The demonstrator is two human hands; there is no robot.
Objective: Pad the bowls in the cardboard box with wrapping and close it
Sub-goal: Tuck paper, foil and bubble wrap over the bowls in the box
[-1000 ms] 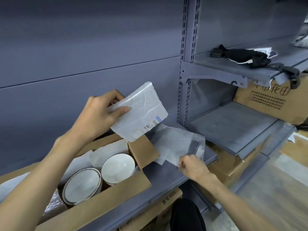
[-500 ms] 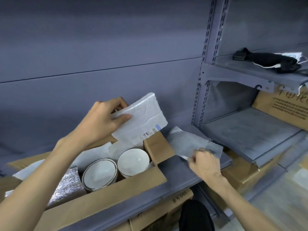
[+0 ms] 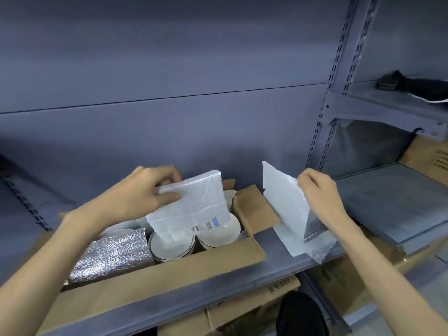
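An open cardboard box [image 3: 169, 280] sits on a grey shelf, flaps up. Inside stand two white bowls [image 3: 169, 246], side by side, with a silver foil pad [image 3: 111, 258] to their left. My left hand [image 3: 135, 197] grips a folded white wrapping sheet with a barcode label [image 3: 194, 209] and holds it low over the bowls. Right of the box, my right hand [image 3: 320, 197] pinches a second white sheet with a silver back [image 3: 283, 197] by its upper edge and holds it upright off the shelf. Another sheet [image 3: 295, 243] lies flat beneath it.
The grey shelf [image 3: 278, 265] runs along the front edge. A slotted upright post [image 3: 332, 110] separates a second shelf bay on the right with a black strap item [image 3: 412, 88] above. Cardboard boxes [image 3: 254, 306] stand below and at the far right.
My left hand has lowered its white sheet from above the box down onto the bowls. My right hand has lifted a sheet off the shelf and stood it upright.
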